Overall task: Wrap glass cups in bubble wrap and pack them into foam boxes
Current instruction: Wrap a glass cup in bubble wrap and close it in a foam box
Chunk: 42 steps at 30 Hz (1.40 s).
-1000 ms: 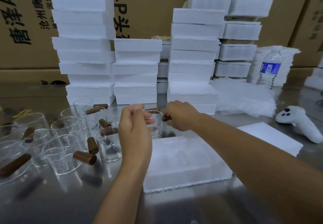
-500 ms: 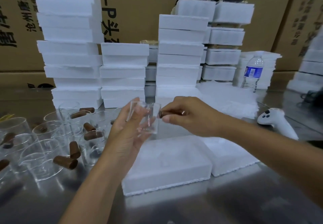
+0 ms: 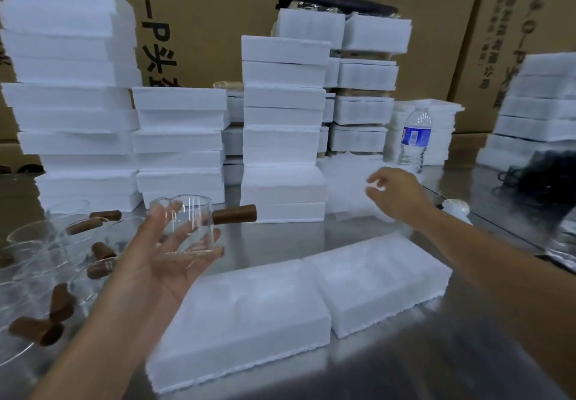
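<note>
My left hand (image 3: 162, 262) holds a clear glass cup (image 3: 187, 222) from below, palm up, fingers curled round its base. The cup's brown wooden handle (image 3: 235, 214) sticks out to the right. My right hand (image 3: 396, 194) is stretched forward over a white pile of bubble wrap sheets (image 3: 346, 187), fingers loosely spread, holding nothing. Two foam box halves (image 3: 249, 315) lie side by side on the steel table in front of me. Several more glass cups with brown handles (image 3: 62, 259) crowd the table at the left.
Tall stacks of white foam boxes (image 3: 280, 125) line the back of the table, with cardboard cartons behind. A water bottle (image 3: 414, 137) stands at the back right, a white controller (image 3: 455, 209) and black cables (image 3: 542, 181) further right.
My right hand let go of the cup's handle and reached right and forward toward the bubble wrap. My left hand turned palm up under the cup. The view shifted right.
</note>
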{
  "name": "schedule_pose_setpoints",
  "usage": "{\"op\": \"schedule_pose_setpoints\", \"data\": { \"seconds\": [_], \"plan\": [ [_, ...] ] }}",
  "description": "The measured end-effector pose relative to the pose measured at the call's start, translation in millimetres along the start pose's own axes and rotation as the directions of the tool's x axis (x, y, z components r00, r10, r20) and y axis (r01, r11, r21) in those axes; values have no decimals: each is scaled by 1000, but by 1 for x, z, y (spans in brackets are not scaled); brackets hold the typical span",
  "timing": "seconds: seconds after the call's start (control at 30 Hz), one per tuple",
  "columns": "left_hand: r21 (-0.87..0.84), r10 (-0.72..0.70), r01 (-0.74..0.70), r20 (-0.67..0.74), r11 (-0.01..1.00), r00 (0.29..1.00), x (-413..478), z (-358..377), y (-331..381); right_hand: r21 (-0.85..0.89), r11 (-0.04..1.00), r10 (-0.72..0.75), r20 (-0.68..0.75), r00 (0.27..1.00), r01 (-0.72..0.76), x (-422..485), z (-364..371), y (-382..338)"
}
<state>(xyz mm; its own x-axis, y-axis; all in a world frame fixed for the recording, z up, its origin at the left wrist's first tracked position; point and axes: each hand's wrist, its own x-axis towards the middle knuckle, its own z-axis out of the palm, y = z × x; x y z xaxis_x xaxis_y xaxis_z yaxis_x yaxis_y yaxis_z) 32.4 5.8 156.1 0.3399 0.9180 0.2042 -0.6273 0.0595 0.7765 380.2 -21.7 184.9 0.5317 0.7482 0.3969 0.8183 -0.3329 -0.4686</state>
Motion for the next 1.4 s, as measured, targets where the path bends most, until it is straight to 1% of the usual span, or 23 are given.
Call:
{"op": "schedule_pose_setpoints", "data": {
  "seconds": [0.07,0.1,0.17,0.23,0.3,0.4,0.47,0.53,0.67,0.77,0.83,0.93,1.03,1.13,1.2,1.27,1.3,1.37,1.4],
  "plan": [
    [-2,-4,4,-13,1000,1000,1,-2,-2,-100,986,139,48,989,-134,5,2,29],
    [3,-8,8,-15,1000,1000,2,-2,-3,-160,973,182,98,978,-165,6,3,38],
    [19,-6,6,-9,1000,1000,4,-1,-4,-266,952,216,221,951,-154,6,9,45],
    [37,-5,5,-12,999,1000,6,-1,-6,-289,948,220,296,930,-132,4,14,44],
    [50,-11,11,-1,999,1000,7,-2,-6,-277,952,213,297,931,-130,4,16,41],
    [53,-15,14,7,998,1000,6,-2,-5,-343,932,207,240,949,-116,3,16,39],
    [55,-16,16,10,998,1000,5,-1,-4,-381,920,195,228,954,-97,1,18,38],
    [61,-26,25,13,998,1000,3,1,-4,-353,931,186,245,951,-90,0,19,39],
    [62,-36,36,6,997,999,-1,5,-3,-233,965,186,270,945,-123,0,21,43],
    [24,-52,52,-5,998,999,-3,7,-3,-187,974,180,283,942,-130,0,23,43],
    [20,-55,55,-7,998,998,-4,8,-2,-195,973,183,315,931,-125,2,24,42],
    [21,-54,55,-9,998,998,-4,11,0,-272,957,199,356,913,-102,4,28,39],
    [9,-62,62,-17,998,998,-4,11,0,-319,944,198,340,919,-85,10,36,39],
    [2,-61,61,-25,998,998,-4,11,1,-448,891,245,353,903,-67,13,40,36],
    [-11,-60,60,-28,998,998,-4,10,2,-471,878,247,290,924,-87,13,40,36],
    [-15,-59,59,-28,998,998,-4,9,2,-427,896,230,208,951,-124,12,40,40],
    [-16,-59,59,-24,998,998,-4,9,1,-373,919,200,154,968,-130,13,40,45],
    [-23,-59,59,-28,998,998,-3,9,2,-257,950,196,53,979,-176,13,35,48],
    [-22,-58,58,-33,998,998,-3,9,1,-190,959,219,19,975,-212,16,29,43]
  ]
}}
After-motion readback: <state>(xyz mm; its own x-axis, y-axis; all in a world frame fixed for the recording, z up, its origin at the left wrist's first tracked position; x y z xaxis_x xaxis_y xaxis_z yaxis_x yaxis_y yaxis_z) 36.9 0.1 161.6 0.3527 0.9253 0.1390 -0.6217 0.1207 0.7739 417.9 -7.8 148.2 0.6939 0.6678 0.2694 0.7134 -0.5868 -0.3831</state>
